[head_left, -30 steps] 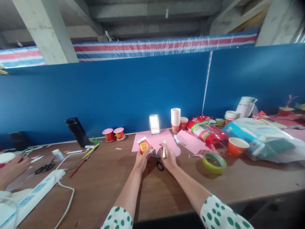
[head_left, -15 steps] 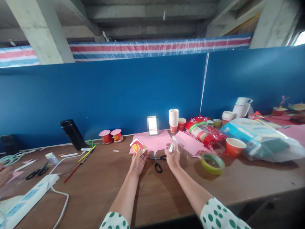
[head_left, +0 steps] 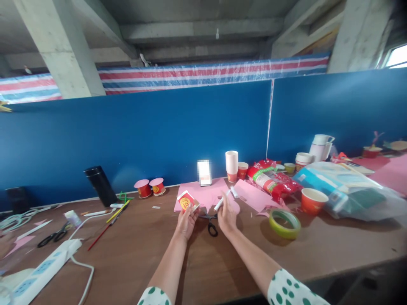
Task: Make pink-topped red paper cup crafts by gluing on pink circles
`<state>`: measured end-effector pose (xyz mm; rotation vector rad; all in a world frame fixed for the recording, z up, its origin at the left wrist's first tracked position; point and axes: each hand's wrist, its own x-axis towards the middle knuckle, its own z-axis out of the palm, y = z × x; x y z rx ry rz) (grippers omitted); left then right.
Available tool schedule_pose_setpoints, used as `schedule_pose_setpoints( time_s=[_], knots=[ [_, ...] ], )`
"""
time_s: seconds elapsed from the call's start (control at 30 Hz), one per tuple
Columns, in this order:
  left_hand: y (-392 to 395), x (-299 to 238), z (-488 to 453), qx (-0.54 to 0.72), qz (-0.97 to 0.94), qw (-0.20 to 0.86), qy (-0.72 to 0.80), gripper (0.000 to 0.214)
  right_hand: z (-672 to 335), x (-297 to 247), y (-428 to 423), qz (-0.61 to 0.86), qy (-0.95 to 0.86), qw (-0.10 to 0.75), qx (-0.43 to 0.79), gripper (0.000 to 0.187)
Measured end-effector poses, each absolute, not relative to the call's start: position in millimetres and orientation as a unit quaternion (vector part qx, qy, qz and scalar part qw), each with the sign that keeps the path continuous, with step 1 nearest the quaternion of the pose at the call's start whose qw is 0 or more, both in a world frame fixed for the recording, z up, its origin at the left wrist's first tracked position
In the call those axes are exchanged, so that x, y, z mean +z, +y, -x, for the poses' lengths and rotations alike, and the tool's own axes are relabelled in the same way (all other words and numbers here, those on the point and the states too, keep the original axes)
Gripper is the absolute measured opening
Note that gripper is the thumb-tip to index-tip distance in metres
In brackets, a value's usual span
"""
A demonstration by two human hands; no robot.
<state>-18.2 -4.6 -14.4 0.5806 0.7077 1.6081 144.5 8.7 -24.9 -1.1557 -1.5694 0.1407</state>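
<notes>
Held in my left hand is a red paper cup with a gold emblem and white edges, tilted over the pink paper. My right hand is closed round a slim white tube, whose kind I cannot make out for sure; it points toward the cup but stays apart from it. A short white piece like a cap lies on the table just beyond my right fingers. Black-handled scissors lie between my hands, partly hidden by the right one. Pink paper sheets spread behind both hands.
Two red cups with pink discs and a black bottle stand left. At right are yellow-green tape, a red cup, a red plastic bag and stacked cups. A power strip lies front left.
My right hand has turned, bringing the white tube a little left, nearer the cup. The cap-like piece now shows clear of my fingers. The whole view has shifted slightly.
</notes>
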Motion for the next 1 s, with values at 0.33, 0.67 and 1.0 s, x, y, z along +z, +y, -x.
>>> schedule_pose_setpoints(
  time_s=[0.33,0.67,1.0],
  knots=[
    [-2.2,-15.5,14.9,0.693,-0.264,0.590,0.319,0.032,-140.1,-15.3,-4.5,0.380,-0.770,0.511,0.045,0.054],
    [-0.6,-18.5,15.4,0.689,-0.283,0.583,0.325,0.035,-137.5,-26.8,7.1,0.416,-0.710,0.564,0.071,0.042],
    [-8.9,-7.4,30.0,0.674,-0.333,0.518,0.408,0.052,-145.1,-24.3,3.4,0.405,-0.754,0.502,0.124,0.052]
  ],
)
